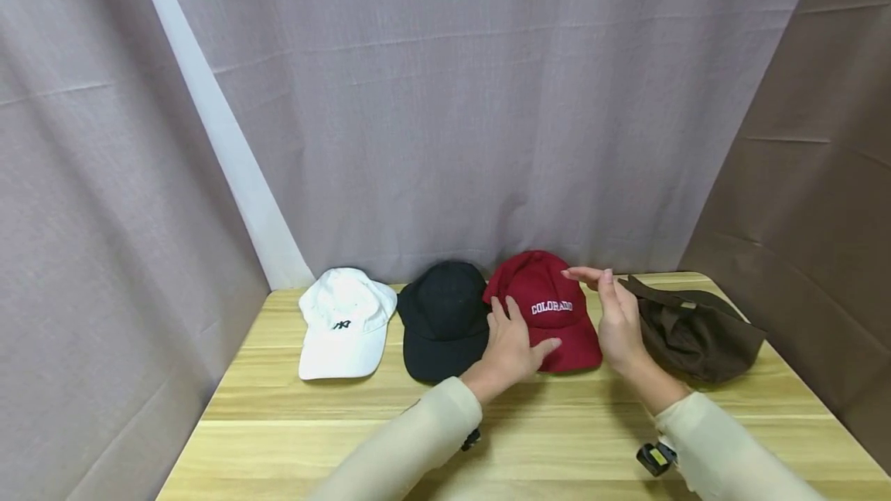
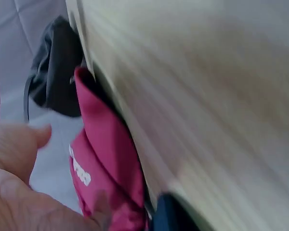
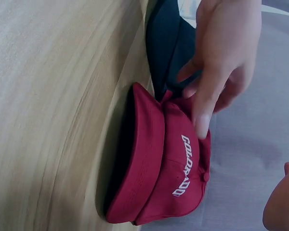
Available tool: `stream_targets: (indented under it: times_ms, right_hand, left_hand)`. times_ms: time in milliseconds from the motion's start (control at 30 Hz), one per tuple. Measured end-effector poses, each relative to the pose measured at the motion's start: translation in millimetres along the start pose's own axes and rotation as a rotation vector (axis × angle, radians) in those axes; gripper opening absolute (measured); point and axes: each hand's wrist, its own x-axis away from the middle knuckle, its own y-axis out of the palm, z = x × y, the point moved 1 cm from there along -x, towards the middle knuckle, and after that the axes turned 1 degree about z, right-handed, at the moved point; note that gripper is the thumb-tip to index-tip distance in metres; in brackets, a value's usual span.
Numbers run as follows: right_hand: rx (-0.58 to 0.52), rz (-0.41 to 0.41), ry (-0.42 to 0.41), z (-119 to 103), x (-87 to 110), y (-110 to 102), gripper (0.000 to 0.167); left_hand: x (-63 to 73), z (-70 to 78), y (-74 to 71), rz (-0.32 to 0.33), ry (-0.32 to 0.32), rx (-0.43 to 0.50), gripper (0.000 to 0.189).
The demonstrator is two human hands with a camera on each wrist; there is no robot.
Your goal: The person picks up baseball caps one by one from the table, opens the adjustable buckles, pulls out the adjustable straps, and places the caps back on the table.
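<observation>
A red baseball cap (image 1: 539,284) lettered COLORADO lies on the wooden table, brim toward me. My left hand (image 1: 511,346) hovers by its left side, fingers spread and thumb over the brim. On the right, my right hand (image 1: 618,323) is raised with fingers extended, between this cap and a dark brown cap (image 1: 703,335) lying on its side. The right wrist view shows the left hand (image 3: 229,53) above the red cap (image 3: 171,163). Whether any fingertip touches the fabric, I cannot tell. Neither hand grips anything.
A black cap (image 1: 445,308) stands just left of the red one, its right edge near my left hand. Farther left is a white cap (image 1: 344,346) with a dark logo. Grey curtains (image 1: 431,114) hang behind the table (image 1: 348,424) and along its sides.
</observation>
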Motion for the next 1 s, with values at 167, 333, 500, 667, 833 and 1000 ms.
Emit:
stream_targets:
  times_ms: [167, 333, 500, 667, 833, 1000]
  right_hand:
    - [0.001, -0.003, 0.007, 0, 1.5, 1, 0.056]
    - [-0.003, -0.005, 0.024, 1, 2.6, 1, 0.058]
    - [-0.021, -0.006, 0.039, 0, 0.6, 1, 0.058]
    - [-0.026, -0.033, 0.026, 1, -1.1, 3, 0.055]
    - [-0.05, -0.022, 0.027, 3, 1.1, 3, 0.056]
    - [-0.016, 0.002, 0.007, 5, 3.7, -1, 0.053]
  left_hand:
    - [6.9, 5.1, 20.8, -0.132, 0.07, -0.257, 0.123]
    - [7.5, 4.8, 29.5, -0.203, 0.063, -0.422, 0.104]
    - [-5.8, 0.2, 32.5, -0.296, 0.082, -0.514, 0.086]
    - [-14.7, 4.2, 20.8, -0.343, 0.138, -0.655, 0.084]
    - [-17.3, 14.8, 2.4, -0.391, 0.249, -0.773, 0.073]
    - [-20.6, 21.9, -1.5, -0.406, 0.279, -0.75, 0.058]
